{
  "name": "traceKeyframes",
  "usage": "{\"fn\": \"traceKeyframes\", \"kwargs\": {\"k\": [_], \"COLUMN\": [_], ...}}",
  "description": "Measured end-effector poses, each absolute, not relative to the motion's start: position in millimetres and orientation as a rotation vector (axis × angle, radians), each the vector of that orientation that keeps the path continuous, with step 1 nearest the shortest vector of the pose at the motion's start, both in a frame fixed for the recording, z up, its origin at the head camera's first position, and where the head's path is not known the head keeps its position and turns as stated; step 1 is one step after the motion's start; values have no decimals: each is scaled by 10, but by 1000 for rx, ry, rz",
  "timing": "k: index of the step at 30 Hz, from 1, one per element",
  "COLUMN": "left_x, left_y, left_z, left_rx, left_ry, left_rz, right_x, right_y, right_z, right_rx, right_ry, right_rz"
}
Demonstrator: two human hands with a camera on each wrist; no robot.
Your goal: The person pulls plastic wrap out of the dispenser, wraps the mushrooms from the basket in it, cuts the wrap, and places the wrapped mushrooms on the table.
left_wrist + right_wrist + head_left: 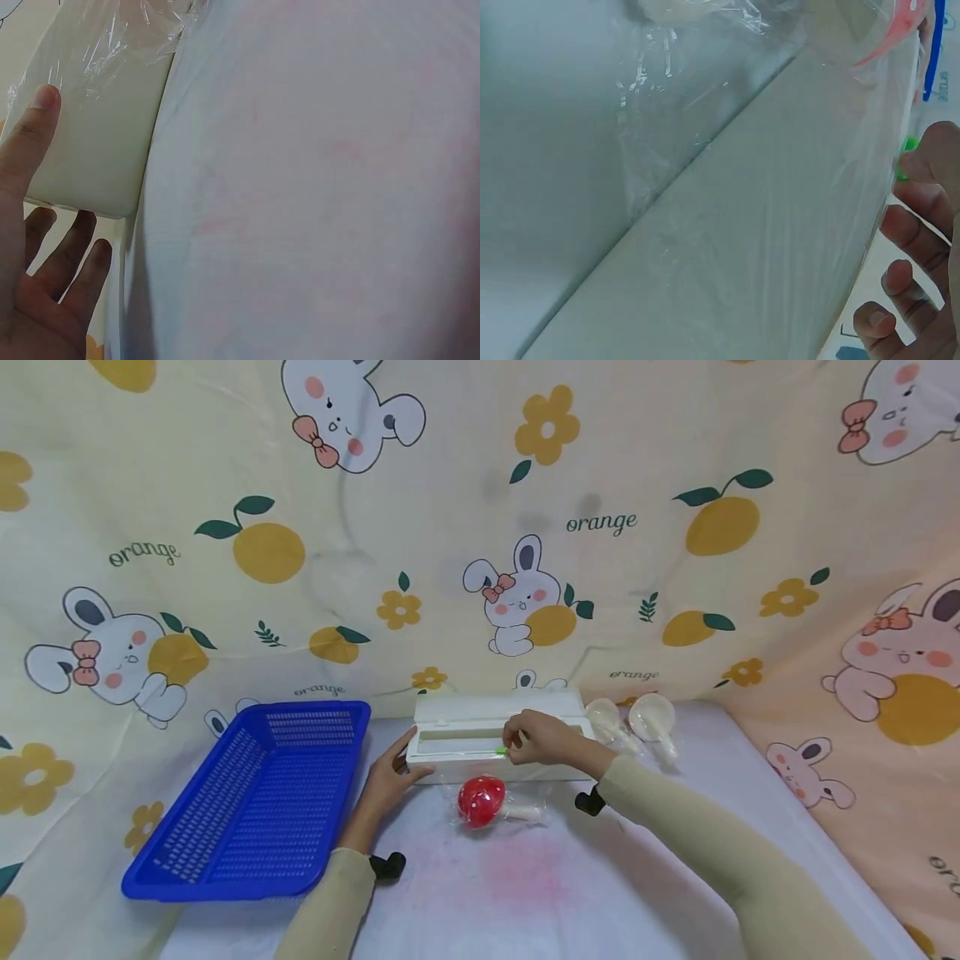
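A long white cling film dispenser [450,771] lies across the table with its lid raised at the back. My left hand [387,783] holds its left end. In the left wrist view the thumb [41,124] rests on the front face, the other fingers by the end. At the dispenser's front edge, my right hand [538,739] pinches a small green slide cutter [501,751]. Clear film [660,97] hangs down over the front face in the right wrist view. Just before the dispenser lies a red, white-dotted maraca [481,802] with a pale handle, covered by clear film.
A blue perforated plastic basket [352,760] stands on the left. Two white maracas in clear wrap, one with its round head [651,717] farthest right, lie beyond the dispenser's right end. A patterned cloth [450,510] hangs behind the white-covered table [450,910].
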State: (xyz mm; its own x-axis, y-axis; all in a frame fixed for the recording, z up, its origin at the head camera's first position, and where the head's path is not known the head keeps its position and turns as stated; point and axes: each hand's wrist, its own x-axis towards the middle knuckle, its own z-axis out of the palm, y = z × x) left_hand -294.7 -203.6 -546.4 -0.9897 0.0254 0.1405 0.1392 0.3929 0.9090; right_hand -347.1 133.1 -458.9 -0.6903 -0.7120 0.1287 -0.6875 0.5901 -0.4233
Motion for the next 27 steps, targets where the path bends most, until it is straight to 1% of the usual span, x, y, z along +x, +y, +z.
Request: {"fn": "traceKeyframes", "kwargs": {"k": [11, 22, 27], "left_x": [-2930, -2942, -2941], "left_y": [-1995, -2017, -2011], "left_z": [-5480, -5499, -5500], "left_rx": [-107, -127, -154], "left_ry": [-2530, -2534, -2527], "left_rz": [-1657, -1661, -1663], "right_x": [-3471, -3354, -3327], "right_y": [1877, 2440, 2604], "right_z": [-4626, -4623, -4667], "right_rx": [-1101, -1110, -1139], "right_ry": [2816, 2890, 2931], "right_rz": [-630, -632, -643]}}
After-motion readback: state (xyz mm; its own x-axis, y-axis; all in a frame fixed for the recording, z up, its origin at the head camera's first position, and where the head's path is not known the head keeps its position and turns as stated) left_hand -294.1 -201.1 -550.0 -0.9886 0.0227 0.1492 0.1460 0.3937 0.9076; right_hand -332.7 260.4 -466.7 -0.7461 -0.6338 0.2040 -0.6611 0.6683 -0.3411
